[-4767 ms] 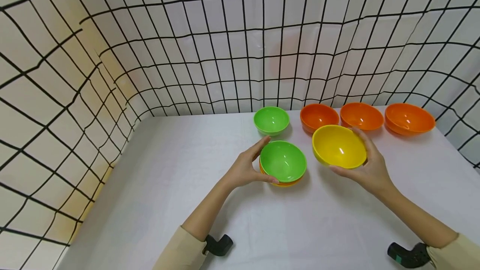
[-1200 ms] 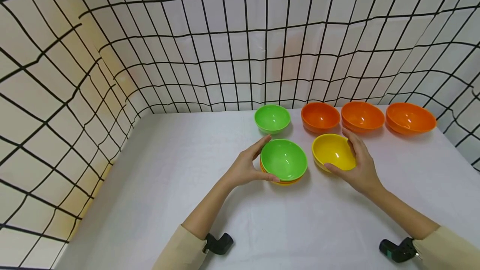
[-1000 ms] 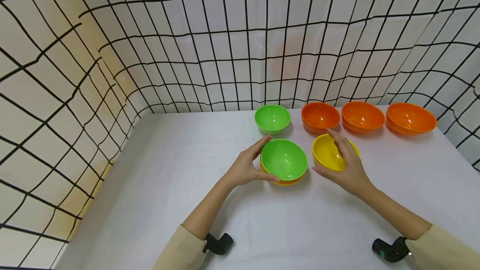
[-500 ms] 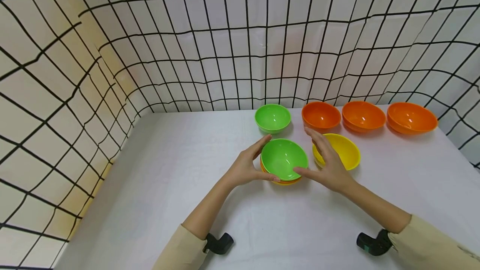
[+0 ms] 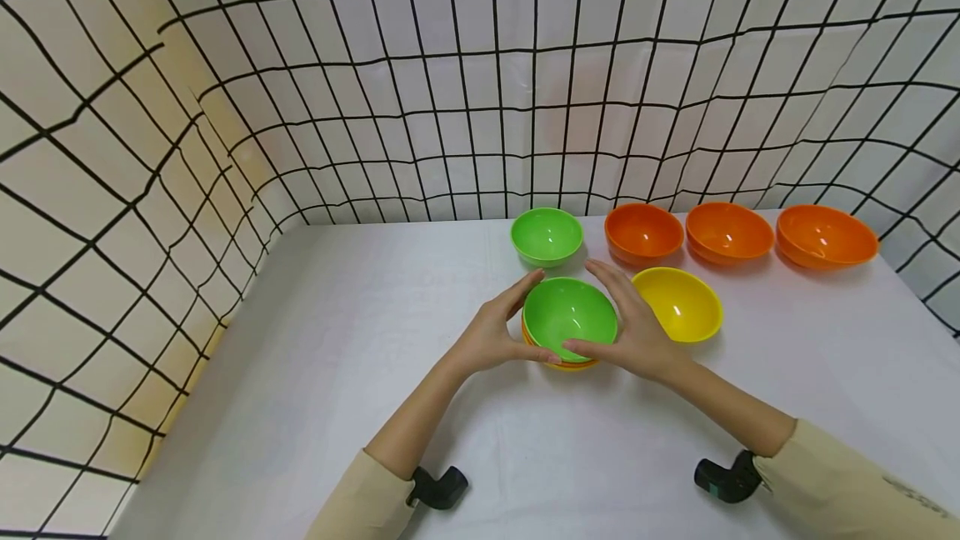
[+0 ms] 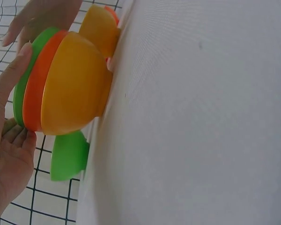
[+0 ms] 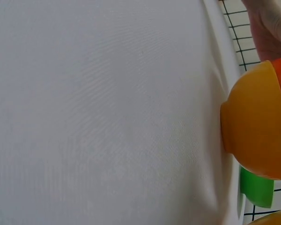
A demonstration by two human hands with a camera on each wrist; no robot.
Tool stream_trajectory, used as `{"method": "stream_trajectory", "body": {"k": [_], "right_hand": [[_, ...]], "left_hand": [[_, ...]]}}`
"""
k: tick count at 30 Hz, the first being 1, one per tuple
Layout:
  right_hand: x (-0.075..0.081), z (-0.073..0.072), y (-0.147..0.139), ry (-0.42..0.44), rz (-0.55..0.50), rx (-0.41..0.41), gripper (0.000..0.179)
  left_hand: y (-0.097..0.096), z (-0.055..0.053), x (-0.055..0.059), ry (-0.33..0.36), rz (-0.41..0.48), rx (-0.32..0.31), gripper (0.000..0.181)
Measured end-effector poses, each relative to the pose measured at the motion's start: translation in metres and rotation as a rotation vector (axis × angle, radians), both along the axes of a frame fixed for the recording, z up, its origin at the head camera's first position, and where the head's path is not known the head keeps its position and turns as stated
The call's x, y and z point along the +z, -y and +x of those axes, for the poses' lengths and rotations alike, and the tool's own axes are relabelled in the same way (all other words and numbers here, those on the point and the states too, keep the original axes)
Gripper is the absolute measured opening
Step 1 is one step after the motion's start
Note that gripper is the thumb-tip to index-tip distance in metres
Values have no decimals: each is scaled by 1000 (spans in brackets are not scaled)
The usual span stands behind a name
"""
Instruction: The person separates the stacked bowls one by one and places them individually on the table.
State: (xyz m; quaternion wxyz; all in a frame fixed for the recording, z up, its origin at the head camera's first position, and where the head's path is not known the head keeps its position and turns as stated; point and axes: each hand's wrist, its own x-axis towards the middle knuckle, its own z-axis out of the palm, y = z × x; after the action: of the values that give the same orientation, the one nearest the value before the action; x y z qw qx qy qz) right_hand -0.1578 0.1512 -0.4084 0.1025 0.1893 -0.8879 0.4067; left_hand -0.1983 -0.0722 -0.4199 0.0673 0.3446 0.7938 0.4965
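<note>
A stack of nested bowls [image 5: 570, 319] stands on the white table, green on top, then orange, with yellow at the bottom [image 6: 75, 89]. My left hand [image 5: 498, 327] holds the stack from its left side, thumb at the near rim and fingers round the far side. From the right, my right hand [image 5: 637, 332] reaches over the same stack, its thumb overlapping the green rim and its fingers spread beyond the far right edge. Just beside that hand sits a single yellow bowl [image 5: 684, 307], partly covered by it in the head view. The right wrist view shows the stack's yellow base [image 7: 255, 122] on the cloth.
Along the back edge stand a green bowl [image 5: 547, 237] and three orange bowls, the left one [image 5: 643, 234], the middle one [image 5: 729, 233] and the right one [image 5: 827, 237]. A white wall with black grid lines [image 5: 480, 73] encloses the white-covered table [image 5: 337, 315].
The yellow bowl was lowered to the table right of the stack and let go. My right hand then moved left to the stack. My left hand has stayed at the stack.
</note>
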Motion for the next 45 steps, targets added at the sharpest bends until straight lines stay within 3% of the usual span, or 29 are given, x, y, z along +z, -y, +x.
{"method": "stream_trajectory", "body": {"k": [3,20,45], "right_hand": [[-1,0,2,5,0,1,100],[-6,-3,8,259,33,21,114],[-15,-5,3,236,-2,75,116]], "left_hand": [[0,0,0,5,3,1,105],[1,1,-2,14,15,-5,102],[1,2,-4,1,-2,-6,103]]}}
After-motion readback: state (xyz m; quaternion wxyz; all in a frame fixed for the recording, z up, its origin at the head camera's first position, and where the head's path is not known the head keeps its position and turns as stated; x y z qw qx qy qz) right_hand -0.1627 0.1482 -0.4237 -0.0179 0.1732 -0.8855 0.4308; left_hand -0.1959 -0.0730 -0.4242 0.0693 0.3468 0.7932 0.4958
